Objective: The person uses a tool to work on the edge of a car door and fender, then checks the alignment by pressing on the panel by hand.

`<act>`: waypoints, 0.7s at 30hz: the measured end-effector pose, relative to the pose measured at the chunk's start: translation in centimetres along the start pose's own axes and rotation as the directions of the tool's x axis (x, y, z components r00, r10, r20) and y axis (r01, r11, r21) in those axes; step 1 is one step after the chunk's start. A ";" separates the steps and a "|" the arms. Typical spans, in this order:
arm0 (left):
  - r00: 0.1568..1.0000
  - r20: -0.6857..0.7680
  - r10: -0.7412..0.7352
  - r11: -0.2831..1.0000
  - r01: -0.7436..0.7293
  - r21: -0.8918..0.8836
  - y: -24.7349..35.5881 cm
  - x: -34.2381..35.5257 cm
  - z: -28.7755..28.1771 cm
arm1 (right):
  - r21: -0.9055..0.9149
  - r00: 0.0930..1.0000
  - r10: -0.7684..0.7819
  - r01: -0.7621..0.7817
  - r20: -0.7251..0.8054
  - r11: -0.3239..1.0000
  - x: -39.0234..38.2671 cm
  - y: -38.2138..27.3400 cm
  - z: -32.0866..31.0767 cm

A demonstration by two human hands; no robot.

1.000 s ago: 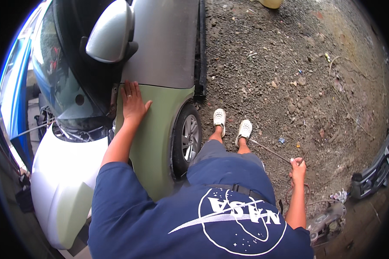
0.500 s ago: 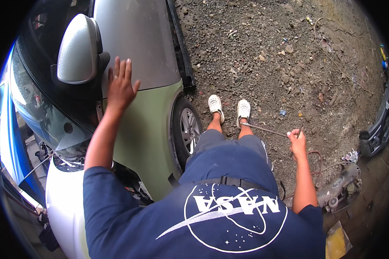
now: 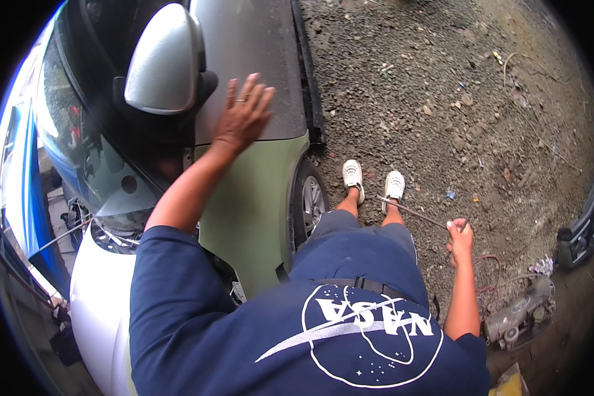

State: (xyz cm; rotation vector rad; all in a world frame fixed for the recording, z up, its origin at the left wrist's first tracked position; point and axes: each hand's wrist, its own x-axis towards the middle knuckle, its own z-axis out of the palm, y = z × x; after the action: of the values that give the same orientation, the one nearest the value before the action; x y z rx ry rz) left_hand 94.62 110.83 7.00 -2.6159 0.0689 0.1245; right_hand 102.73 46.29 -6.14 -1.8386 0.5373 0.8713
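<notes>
My left hand (image 3: 239,121) is spread palm down at the grey car door (image 3: 261,49), its fingers beyond the seam with the green fender (image 3: 247,204). Whether the palm presses on the panel or hovers just over it, I cannot tell. Close by on its left is the silver side mirror (image 3: 162,63). My right hand (image 3: 460,241), out to the right, is closed around one end of a thin metal rod (image 3: 416,213). The rod slants toward my feet, with a short bent tip near one shoe. A short piece sticks up past my fingers.
Below the fender sits the front wheel (image 3: 311,201). Gravel ground (image 3: 402,86) stretches right of the car. A dirty metal car part (image 3: 521,310) and a black bumper piece (image 3: 577,244) lie at the right. A white panel (image 3: 102,303) is at lower left.
My left hand has slid farther onto the grey door, away from the mirror and toward the door's outer side. The whole view has shifted. My right hand still holds the rod.
</notes>
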 end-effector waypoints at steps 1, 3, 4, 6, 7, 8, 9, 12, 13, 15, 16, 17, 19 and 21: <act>0.999 -0.051 -0.004 0.999 0.001 -0.051 0.6 0.7 -1.5 | 0.048 1.000 0.012 -0.013 0.018 0.999 -0.4 0.3 0.0; 0.998 -0.040 -0.042 0.999 0.043 0.029 -1.4 -2.4 1.9 | 0.010 1.000 0.010 -0.010 0.007 1.000 -0.6 1.1 0.2; 0.998 -0.031 -0.058 0.996 0.060 0.070 -2.2 -3.0 2.6 | -0.008 1.000 0.013 -0.013 0.002 1.000 -0.4 0.8 0.4; 0.987 0.103 -0.120 0.992 0.114 0.058 -2.0 -3.7 3.4 | -0.060 1.000 0.021 -0.020 0.010 0.998 -0.8 0.6 -0.1; 0.992 0.092 -0.087 0.995 0.083 0.046 -2.1 -3.9 3.6 | -0.089 0.999 0.033 -0.032 0.010 0.996 -1.3 0.6 -0.4; 0.995 0.080 -0.055 0.998 0.052 0.035 -2.1 -4.1 3.8 | -0.067 1.000 0.020 -0.019 0.007 0.998 -1.4 0.5 -0.7; 0.997 0.021 -0.074 0.997 0.074 -0.017 -1.9 -3.3 2.9 | -0.042 1.000 0.005 -0.005 0.000 0.999 -1.3 0.3 -0.9; 0.986 -0.153 -0.073 0.992 0.056 -0.114 -1.2 0.4 -2.1 | 0.043 1.000 0.016 -0.016 -0.007 0.999 -0.6 0.2 -1.2; 0.975 -0.197 -0.107 0.989 0.083 -0.126 -0.9 0.7 -2.1 | 0.053 0.999 0.040 -0.040 0.002 0.998 -0.5 0.1 -1.3; 0.994 -0.046 -0.098 0.995 0.099 0.030 -0.1 -3.8 3.4 | 0.029 0.998 0.062 -0.062 0.017 0.998 -0.5 -0.4 -1.3; 0.994 0.033 -0.104 0.984 0.098 0.148 -0.2 -5.1 5.3 | 0.010 0.999 0.045 -0.045 0.025 0.999 0.0 -0.9 -0.4; 0.992 0.056 -0.113 0.979 0.101 0.177 -0.1 -4.7 5.5 | -0.018 0.999 0.032 -0.032 0.013 0.999 0.0 -1.5 -0.6; 0.984 0.135 -0.116 0.969 0.082 0.235 0.6 -5.2 4.6 | 0.044 1.000 -0.012 0.011 0.021 0.999 -0.3 -1.5 -1.5; 0.982 0.175 -0.072 0.997 0.065 0.041 2.3 -8.0 4.3 | 0.126 0.998 -0.061 0.057 0.029 0.990 -0.4 -2.4 -0.7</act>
State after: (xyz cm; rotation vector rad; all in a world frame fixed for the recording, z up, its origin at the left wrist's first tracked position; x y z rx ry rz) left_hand 86.19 111.17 2.97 -2.5570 -0.0806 0.3275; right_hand 104.36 46.66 -4.22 -1.7153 0.5032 0.8087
